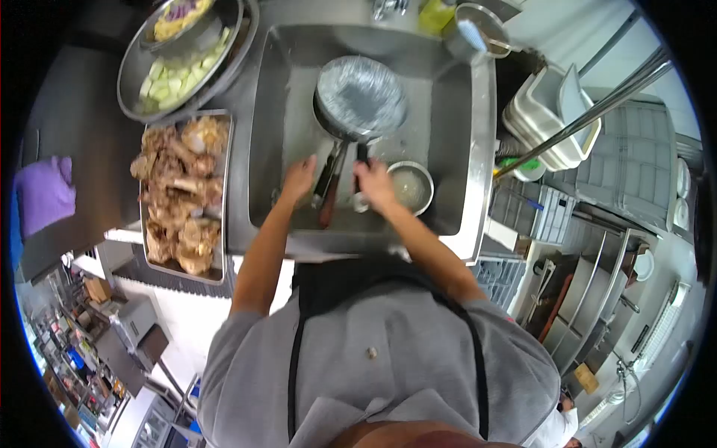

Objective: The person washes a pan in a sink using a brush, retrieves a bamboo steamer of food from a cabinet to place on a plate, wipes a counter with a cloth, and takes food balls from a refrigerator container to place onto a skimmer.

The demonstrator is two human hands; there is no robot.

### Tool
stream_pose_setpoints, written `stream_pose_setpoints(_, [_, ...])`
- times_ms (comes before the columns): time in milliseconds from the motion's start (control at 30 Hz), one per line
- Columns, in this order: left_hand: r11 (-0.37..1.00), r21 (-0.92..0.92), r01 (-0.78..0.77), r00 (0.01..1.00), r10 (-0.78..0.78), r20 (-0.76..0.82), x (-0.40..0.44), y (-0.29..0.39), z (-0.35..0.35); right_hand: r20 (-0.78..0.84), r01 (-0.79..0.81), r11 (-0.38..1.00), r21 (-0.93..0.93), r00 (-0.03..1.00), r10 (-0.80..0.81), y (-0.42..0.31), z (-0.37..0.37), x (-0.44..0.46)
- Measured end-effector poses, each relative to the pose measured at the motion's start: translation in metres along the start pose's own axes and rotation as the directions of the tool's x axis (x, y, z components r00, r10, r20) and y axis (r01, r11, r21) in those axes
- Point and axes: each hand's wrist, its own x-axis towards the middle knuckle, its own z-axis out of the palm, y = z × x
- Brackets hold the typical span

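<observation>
A frying pan (361,98) with a shiny, wet-looking surface lies on top of other pans in the metal sink (448,149). My right hand (376,184) is closed around its black handle (363,154). Left of that handle, a black handle (326,179) and a brown wooden handle (328,209) point toward me. My left hand (300,179) is beside these, apart from them, its fingers loosely extended and holding nothing. A round metal bowl (427,196) with cloudy liquid sits in the sink just right of my right hand.
A tray (225,172) of cooked meat pieces (187,190) rests left of the sink. Behind it a large bowl (131,101) holds cut pale-green vegetables (168,82) and a smaller bowl. At the sink's back right are a metal pot (463,46) and stacked pale containers (534,112).
</observation>
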Motion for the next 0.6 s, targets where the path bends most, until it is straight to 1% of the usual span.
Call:
stream_pose_setpoints(33, [0.785, -0.513, 0.348, 0.935, -0.254, 0.247, -0.019, 0.038, -0.017, -0.011, 0.065, 0.991, -0.12, 0.998, -0.067, -0.007, -0.003, 0.02])
stream_pose_setpoints(67, [0.632, -0.614, 0.472, 0.874, -0.246, 0.419, -0.03, 0.059, -0.031, -0.022, 0.124, 0.963, -0.241, 0.991, -0.133, -0.015, -0.006, 0.039])
stream_pose_setpoints(100, [0.455, -0.653, 0.606, 0.785, -0.21, 0.583, -0.038, 0.067, -0.042, 0.048, 0.347, 0.85, -0.396, 0.932, -0.358, -0.033, -0.02, 0.056])
stream_pose_setpoints(133, [0.468, -0.654, 0.594, 0.792, -0.198, 0.577, -0.033, 0.055, -0.051, 0.153, 0.538, 0.664, -0.52, 0.823, -0.547, -0.054, -0.035, 0.077])
stream_pose_setpoints(167, [0.47, -0.677, 0.566, 0.798, -0.105, 0.594, -0.021, 0.034, -0.061, -0.042, 0.451, 0.743, -0.495, 0.842, -0.538, -0.092, -0.058, 0.117])
stream_pose_setpoints(200, [0.465, -0.7, 0.541, 0.796, -0.014, 0.605, -0.016, 0.022, -0.066, -0.113, 0.393, 0.637, -0.663, 0.789, -0.604, -0.161, -0.083, 0.133])
stream_pose_setpoints(233, [0.47, -0.705, 0.53, 0.802, -0.009, 0.597, -0.019, 0.025, -0.071, -0.265, 0.325, 0.565, -0.759, 0.638, -0.723, -0.202, -0.099, 0.168])
stream_pose_setpoints(267, [0.691, -0.544, 0.476, 0.822, -0.129, 0.555, -0.022, 0.032, -0.078, -0.228, 0.28, 0.446, -0.85, 0.567, -0.792, -0.233, -0.112, 0.193])
stream_pose_setpoints(300, [0.848, -0.328, 0.417, 0.848, -0.233, 0.476, -0.025, 0.038, -0.081, -0.084, 0.238, 0.224, -0.945, 0.488, -0.869, -0.252, -0.118, 0.223])
stream_pose_setpoints(333, [0.851, -0.332, 0.407, 0.855, -0.227, 0.467, -0.028, 0.037, -0.079, 0.079, 0.17, -0.008, -0.985, 0.416, -0.906, -0.264, -0.121, 0.242])
stream_pose_setpoints(367, [0.983, 0.039, 0.18, 0.867, -0.177, 0.465, -0.02, 0.037, -0.076, 0.079, 0.172, -0.012, -0.985, 0.39, -0.917, -0.269, -0.12, 0.253])
stream_pose_setpoints(400, [0.91, 0.409, -0.074, 0.868, -0.142, 0.475, -0.012, 0.04, -0.076, 0.121, 0.077, -0.096, -0.992, 0.478, -0.87, -0.263, -0.116, 0.264])
stream_pose_setpoints(433, [0.906, 0.416, -0.076, 0.874, -0.14, 0.465, -0.008, 0.046, -0.077, 0.142, -0.011, -0.181, -0.984, 0.574, -0.806, -0.253, -0.109, 0.271])
stream_pose_setpoints(467, [0.856, 0.475, -0.205, 0.944, 0.045, 0.326, -0.002, 0.057, -0.073, 0.104, -0.072, -0.195, -0.978, 0.641, -0.76, -0.244, -0.1, 0.265])
stream_pose_setpoints(500, [0.781, 0.541, -0.314, 0.949, 0.246, 0.195, 0.003, 0.069, -0.062, 0.061, -0.137, -0.22, -0.966, 0.704, -0.707, -0.231, -0.096, 0.257])
stream_pose_setpoints(533, [0.787, 0.484, -0.382, 0.92, 0.376, 0.115, 0.012, 0.098, -0.06, 0.128, -0.103, -0.317, -0.943, 0.766, -0.63, -0.193, -0.094, 0.275])
stream_pose_setpoints(567, [0.778, 0.482, -0.403, 0.909, 0.401, 0.113, 0.024, 0.135, -0.061, 0.089, -0.118, -0.258, -0.959, 0.74, -0.667, -0.182, -0.089, 0.263])
stream_pose_setpoints(600, [0.828, 0.345, -0.442, 0.89, 0.454, 0.052, 0.035, 0.173, -0.062, 0.049, -0.128, -0.197, -0.972, 0.712, -0.701, -0.17, -0.084, 0.25])
